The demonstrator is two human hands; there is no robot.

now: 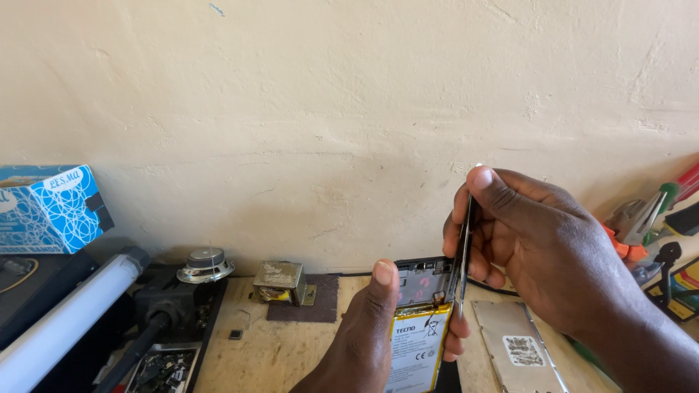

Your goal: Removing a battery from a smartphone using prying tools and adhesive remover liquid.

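Metal tweezers (461, 255) over opened phone (421, 320)

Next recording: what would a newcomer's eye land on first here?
Low centre, the left hand holds an opened phone with a yellow-edged battery, while the right hand sets slim metal tweezers to its top. At far left sits a blue patterned cardboard box above a white fluorescent tube.

Both hands bare: left hand (364, 335), right hand (531, 247). No gloves, rings, watch or sleeves; fingernails short.
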